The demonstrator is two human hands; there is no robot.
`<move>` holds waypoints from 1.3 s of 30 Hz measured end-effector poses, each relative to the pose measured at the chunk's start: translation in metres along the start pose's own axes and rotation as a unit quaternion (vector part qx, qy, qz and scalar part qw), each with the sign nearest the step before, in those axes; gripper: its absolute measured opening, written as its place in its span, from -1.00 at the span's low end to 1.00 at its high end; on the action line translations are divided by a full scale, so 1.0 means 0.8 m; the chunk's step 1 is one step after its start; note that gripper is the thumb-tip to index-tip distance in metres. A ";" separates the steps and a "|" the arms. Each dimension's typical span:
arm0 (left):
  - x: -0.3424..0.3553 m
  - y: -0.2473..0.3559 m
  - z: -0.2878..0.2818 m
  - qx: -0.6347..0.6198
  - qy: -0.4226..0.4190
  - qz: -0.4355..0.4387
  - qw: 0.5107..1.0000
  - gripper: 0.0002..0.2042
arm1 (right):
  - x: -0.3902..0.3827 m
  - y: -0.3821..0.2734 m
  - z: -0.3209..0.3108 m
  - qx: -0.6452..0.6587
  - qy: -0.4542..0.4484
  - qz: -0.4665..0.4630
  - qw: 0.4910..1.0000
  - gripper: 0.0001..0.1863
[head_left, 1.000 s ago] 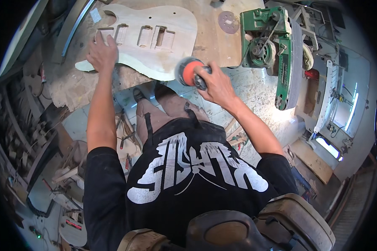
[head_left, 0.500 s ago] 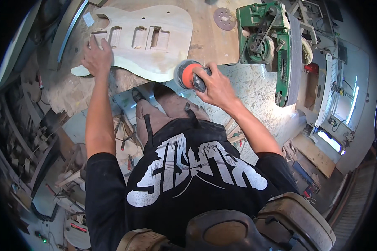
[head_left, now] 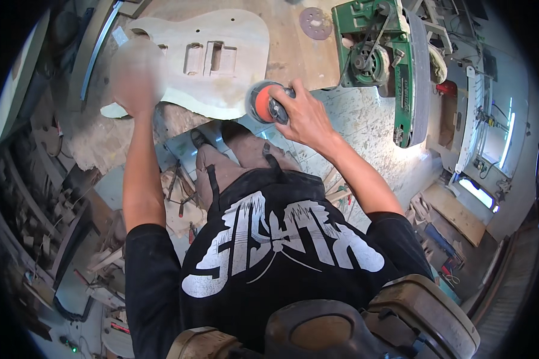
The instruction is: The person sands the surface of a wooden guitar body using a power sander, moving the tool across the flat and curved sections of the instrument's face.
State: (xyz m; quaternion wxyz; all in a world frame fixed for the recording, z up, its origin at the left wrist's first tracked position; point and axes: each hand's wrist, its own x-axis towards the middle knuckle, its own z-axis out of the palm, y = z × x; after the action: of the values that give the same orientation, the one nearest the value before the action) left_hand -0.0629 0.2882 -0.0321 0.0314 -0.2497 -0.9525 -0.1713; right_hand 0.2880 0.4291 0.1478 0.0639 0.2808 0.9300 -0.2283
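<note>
A pale wooden electric guitar body (head_left: 179,66), with routed pockets and small drilled holes, lies flat on the workbench. My left hand (head_left: 136,78) is over its left end; a blur hides the fingers, so I cannot tell their pose. Wrapped round the dark top of an orange and black orbital sander (head_left: 262,103) is my right hand (head_left: 305,116). The sander is tilted, with its pad side against or close to the guitar body's near right edge; contact is unclear.
A round sanding disc (head_left: 315,24) with holes lies on the wooden bench top (head_left: 293,60). Right of it stands a green belt sanding machine (head_left: 365,51) with an exposed drive belt. Clamps (head_left: 181,206) and wood pieces sit below the bench. A respirator (head_left: 317,329) shows at the lower edge.
The whole view has shifted slightly, moving the bench and machine a little left in the picture. My right hand keeps its grip on the sander. My left hand, clear and spread before, is now blurred.
</note>
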 end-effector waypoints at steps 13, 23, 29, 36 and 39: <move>0.001 0.006 -0.001 0.007 -0.008 -0.009 1.000 -0.39 | 0.000 0.021 -0.003 -0.002 0.003 0.008 1.000 -0.30; 0.001 0.003 0.002 0.007 -0.006 -0.012 1.000 -0.39 | 0.017 0.025 -0.012 -0.020 0.019 0.005 1.000 -0.27; 0.001 0.003 0.000 -0.010 -0.016 -0.012 1.000 -0.39 | 0.030 0.017 -0.019 -0.013 0.021 0.002 1.000 -0.28; 0.002 0.008 -0.001 -0.004 -0.010 -0.009 1.000 -0.39 | 0.037 0.022 -0.020 -0.009 0.032 0.007 0.999 -0.29; 0.001 0.001 0.001 0.002 0.000 -0.004 1.000 -0.39 | 0.042 0.026 -0.019 -0.024 0.029 -0.011 0.999 -0.29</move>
State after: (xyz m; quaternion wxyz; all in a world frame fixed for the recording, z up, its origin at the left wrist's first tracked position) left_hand -0.0634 0.2894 -0.0327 0.0315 -0.2457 -0.9538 -0.1699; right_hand 0.2717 0.4678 0.1447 0.0413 0.2754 0.9398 -0.1981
